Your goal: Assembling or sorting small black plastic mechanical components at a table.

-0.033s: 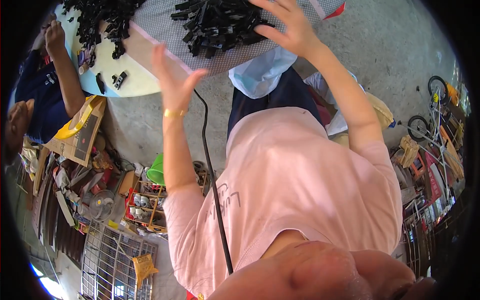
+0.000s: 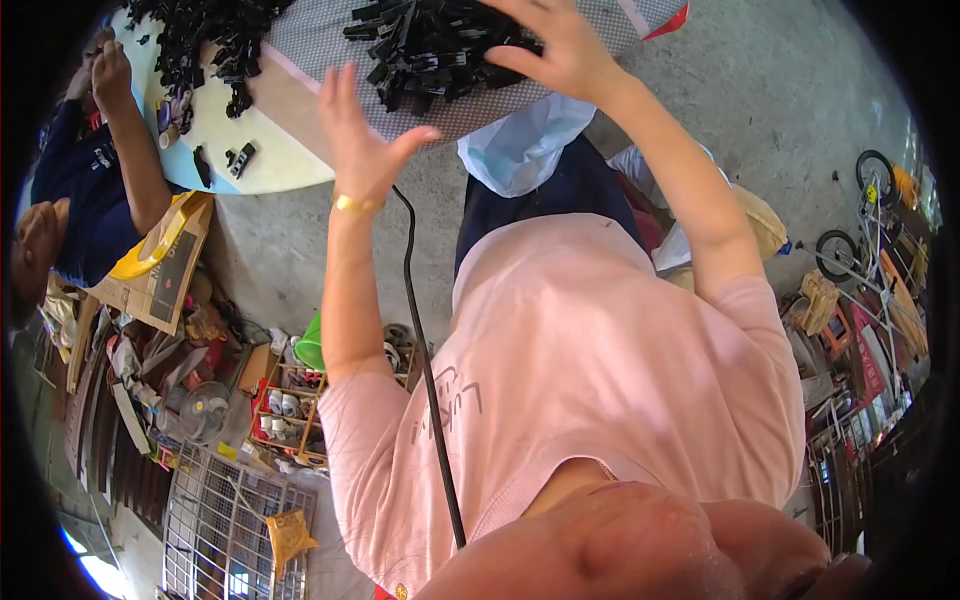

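A heap of small black plastic parts (image 2: pixel 425 50) lies on the patterned grey cloth (image 2: pixel 320 40) at the top of the view. To the heap's lower left, my left hand (image 2: pixel 368 150) is raised, thumb and fingers spread, holding nothing; a gold band is on its wrist. My right hand (image 2: pixel 565 60) reaches over the heap's right side with fingers apart, nothing seen in its grasp. Whether its fingertips touch the parts I cannot tell. A second pile of black parts (image 2: pixel 205 45) lies farther left, with a loose black piece (image 2: pixel 240 160) nearer the table edge.
A co-worker in a dark shirt (image 2: pixel 85 215) sits at the left, hands raised by the table. A pale plastic bag (image 2: pixel 525 150) hangs below the table edge near my lap. A black cable (image 2: pixel 410 260) runs down past my left arm. A yellow chair (image 2: pixel 160 245) stands beside the co-worker.
My left hand has shifted slightly to the right, toward the heap. My right hand has moved a little left over the heap. Both stay spread.
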{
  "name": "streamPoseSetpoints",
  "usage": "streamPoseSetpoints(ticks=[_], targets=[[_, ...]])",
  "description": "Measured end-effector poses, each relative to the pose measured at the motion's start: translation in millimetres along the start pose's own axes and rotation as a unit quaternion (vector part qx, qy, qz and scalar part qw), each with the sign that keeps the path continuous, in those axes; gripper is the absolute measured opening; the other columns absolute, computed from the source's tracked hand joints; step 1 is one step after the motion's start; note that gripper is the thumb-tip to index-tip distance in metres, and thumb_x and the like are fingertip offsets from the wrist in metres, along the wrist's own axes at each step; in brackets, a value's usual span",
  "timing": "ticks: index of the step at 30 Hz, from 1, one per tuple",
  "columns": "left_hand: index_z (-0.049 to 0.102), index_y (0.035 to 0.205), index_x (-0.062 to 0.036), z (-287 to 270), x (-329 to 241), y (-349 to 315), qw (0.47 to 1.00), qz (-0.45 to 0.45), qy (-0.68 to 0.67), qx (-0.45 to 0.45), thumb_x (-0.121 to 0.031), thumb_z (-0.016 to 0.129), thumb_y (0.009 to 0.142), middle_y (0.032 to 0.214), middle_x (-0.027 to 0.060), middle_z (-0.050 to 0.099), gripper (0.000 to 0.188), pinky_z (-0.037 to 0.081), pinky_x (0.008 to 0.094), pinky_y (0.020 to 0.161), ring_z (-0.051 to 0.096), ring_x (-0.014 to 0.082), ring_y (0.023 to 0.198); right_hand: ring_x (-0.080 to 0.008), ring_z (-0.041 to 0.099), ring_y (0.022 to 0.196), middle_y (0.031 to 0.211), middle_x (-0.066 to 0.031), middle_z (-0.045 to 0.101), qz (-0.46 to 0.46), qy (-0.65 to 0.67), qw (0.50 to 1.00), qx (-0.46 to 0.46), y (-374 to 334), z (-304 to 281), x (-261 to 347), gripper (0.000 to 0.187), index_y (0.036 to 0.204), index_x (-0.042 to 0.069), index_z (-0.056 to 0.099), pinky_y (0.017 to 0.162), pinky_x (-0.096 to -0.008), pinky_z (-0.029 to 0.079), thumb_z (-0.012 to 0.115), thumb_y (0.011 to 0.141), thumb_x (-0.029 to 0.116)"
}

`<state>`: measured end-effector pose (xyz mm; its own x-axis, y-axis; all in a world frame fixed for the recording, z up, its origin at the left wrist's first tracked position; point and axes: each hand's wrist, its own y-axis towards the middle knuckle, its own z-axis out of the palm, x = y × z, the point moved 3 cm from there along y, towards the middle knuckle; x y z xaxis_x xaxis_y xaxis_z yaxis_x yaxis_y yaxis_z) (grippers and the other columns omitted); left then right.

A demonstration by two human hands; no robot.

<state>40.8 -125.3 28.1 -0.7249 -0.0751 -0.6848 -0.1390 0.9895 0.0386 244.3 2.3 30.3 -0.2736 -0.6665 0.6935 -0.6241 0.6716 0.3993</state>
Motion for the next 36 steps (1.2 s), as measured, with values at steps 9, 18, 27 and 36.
streamPoseSetpoints(ticks=[9,18,27,36], targets=[[0.024,0.125,0.0017,57,-5,6,0.992,0.097,-0.029,-0.078,-0.031,0.084,0.04,0.13,0.0261,0.024,0.109,0.028,0.046,0.096,0.028,0.0431,0.117,-0.0362,0.044,0.105,0.113,-0.0182,0.048,0.043,0.008,0.999,-0.011,-14,23,8,0.053,0.113,0.007,0.051,0.091,-0.0429,0.035,0.064,0.069,0.034],[0.026,0.125,-0.0001,76,-35,-13,0.987,0.138,-0.078,-0.02,-0.021,0.084,0.039,0.126,0.023,0.029,0.106,0.031,0.0444,0.093,0.033,0.0409,0.112,-0.0285,0.05,0.096,0.107,-0.0102,0.054,0.095,0.023,0.989,-0.112,-78,14,10,0.034,0.101,0.006,0.059,0.084,-0.0358,0.04,0.065,0.069,0.016],[0.039,0.121,-0.0069,85,-52,-36,0.971,0.218,-0.059,0.074,-0.014,0.079,0.048,0.126,0.0189,0.032,0.084,0.032,0.0459,0.093,0.033,0.039,0.114,-0.0288,0.049,0.104,0.113,-0.0137,0.051,0.226,0.116,0.955,-0.156,-138,18,27,0.029,0.1,0.004,0.057,0.088,-0.0337,0.039,0.062,0.072,0.009],[0.055,0.102,-0.0056,81,-58,-39,0.931,0.314,-0.056,0.175,-0.013,0.072,0.059,0.097,0.0108,0.054,0.047,0.042,0.0366,0.079,0.051,0.0275,0.091,-0.0267,0.056,0.091,0.096,-0.0115,0.059,0.234,0.042,0.969,-0.061,-159,13,12,0.018,0.087,0.003,0.06,0.079,-0.0315,0.045,0.063,0.07,0.007]])
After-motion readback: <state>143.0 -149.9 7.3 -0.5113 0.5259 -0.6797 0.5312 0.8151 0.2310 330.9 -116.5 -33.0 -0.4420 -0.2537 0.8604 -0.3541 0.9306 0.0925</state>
